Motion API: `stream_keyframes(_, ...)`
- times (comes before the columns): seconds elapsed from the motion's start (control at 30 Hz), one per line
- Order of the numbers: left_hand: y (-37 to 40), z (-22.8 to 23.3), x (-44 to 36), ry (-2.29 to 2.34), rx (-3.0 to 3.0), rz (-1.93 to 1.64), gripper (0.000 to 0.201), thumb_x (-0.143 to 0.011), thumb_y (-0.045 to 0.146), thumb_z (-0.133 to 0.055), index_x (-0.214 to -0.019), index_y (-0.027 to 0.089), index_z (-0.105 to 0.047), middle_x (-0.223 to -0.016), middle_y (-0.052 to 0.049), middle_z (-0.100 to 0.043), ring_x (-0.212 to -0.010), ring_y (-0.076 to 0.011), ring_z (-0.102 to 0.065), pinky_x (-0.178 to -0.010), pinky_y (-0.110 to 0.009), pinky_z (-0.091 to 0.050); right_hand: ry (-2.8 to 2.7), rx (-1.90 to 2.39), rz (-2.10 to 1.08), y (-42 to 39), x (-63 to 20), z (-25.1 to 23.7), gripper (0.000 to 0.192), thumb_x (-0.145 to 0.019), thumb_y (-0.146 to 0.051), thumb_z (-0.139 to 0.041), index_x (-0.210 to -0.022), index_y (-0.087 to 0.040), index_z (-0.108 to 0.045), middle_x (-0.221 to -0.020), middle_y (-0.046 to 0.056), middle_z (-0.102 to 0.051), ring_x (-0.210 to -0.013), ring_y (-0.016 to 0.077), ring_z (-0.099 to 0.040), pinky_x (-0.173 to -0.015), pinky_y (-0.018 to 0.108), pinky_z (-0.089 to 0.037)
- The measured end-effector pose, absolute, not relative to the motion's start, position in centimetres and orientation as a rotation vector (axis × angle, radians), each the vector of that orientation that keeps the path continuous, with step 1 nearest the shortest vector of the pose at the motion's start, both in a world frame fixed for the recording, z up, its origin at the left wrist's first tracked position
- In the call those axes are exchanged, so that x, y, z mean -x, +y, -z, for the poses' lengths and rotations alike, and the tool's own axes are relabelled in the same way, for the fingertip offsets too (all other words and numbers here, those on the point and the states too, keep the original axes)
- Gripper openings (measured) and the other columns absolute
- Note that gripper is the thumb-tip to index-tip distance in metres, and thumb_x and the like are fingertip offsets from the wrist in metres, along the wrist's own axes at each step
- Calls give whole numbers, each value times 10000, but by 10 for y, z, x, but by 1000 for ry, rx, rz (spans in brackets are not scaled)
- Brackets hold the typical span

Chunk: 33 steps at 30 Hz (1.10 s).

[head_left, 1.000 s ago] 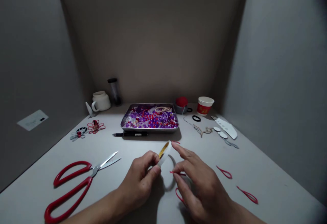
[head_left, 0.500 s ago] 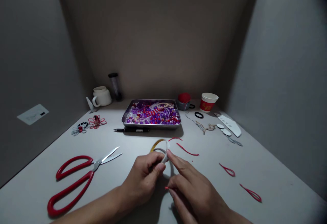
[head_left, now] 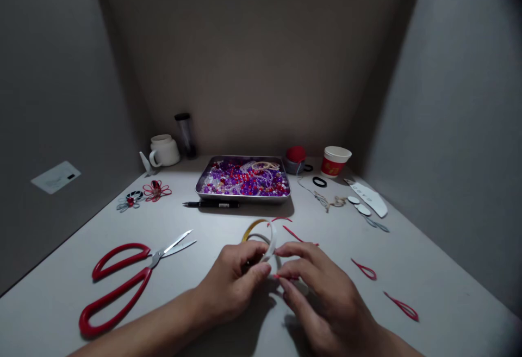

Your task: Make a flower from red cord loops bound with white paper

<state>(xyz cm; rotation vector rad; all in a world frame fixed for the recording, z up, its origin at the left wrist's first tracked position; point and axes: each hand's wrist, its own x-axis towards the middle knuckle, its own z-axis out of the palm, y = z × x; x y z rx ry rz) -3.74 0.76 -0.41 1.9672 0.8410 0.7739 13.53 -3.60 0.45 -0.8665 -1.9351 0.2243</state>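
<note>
Evidently, our bead tray (head_left: 244,198) sits at our twelve o'clock and our scissors (head_left: 155,259) near nine, perhaps to spare the middle. Our left hand (head_left: 234,278) pinches a tape roll (head_left: 273,240) near the tray's six o'clock, likely steadying it; our right hand (head_left: 326,286) pinches a red cord piece (head_left: 278,276), probably because it is so thin. We count one tray, one pair of scissors, two hands, one roll, two red loops (head_left: 402,307) near four o'clock, one pinched cord.

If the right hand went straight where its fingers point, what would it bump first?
Probably the tape roll: the right hand's index fingertip is right beside it, maybe touching, though depth is hard to judge.
</note>
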Motion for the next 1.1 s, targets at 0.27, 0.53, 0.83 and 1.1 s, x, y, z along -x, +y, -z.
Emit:
stream_keyframes(0.27,2,-1,33,883,-2137,-800,210,-811,164,-434,-753,138,-635,-612,-16,-565,-604,-133,-491,-597,-244,-391,-1798,1024,-436,-23,-135,9,133,-822,-76,-481,-785,-171,-568,-743,36,-595,-688,156,-564,-628,283,-466)
stream_keyframes(0.53,1,3,32,878,-2225,-849,223,-792,113,-416,-778,133,-637,-626,-24,-582,-587,-127,-498,-587,-244,-393,-1732,984,-472,-19,-133,16,151,-792,-51,-509,-780,-181,-586,-718,13,-600,-665,137,-566,-602,245,-459)
stream_keyframes(0.83,2,3,30,894,-2261,-929,239,-784,111,-398,-624,144,-572,-519,11,-473,-532,-116,-429,-579,-250,-359,-1731,975,-485,-24,-131,19,143,-831,-87,-479,-805,-205,-554,-732,-8,-600,-661,115,-574,-616,204,-459)
stream_keyframes(1.1,0,-11,30,860,-1890,-907,212,-789,151,-437,-692,119,-623,-561,23,-477,-514,-87,-394,-499,-210,-317,-1634,907,-545,-28,-130,16,124,-820,-110,-507,-786,-224,-544,-723,-21,-594,-665,112,-590,-598,180,-485)
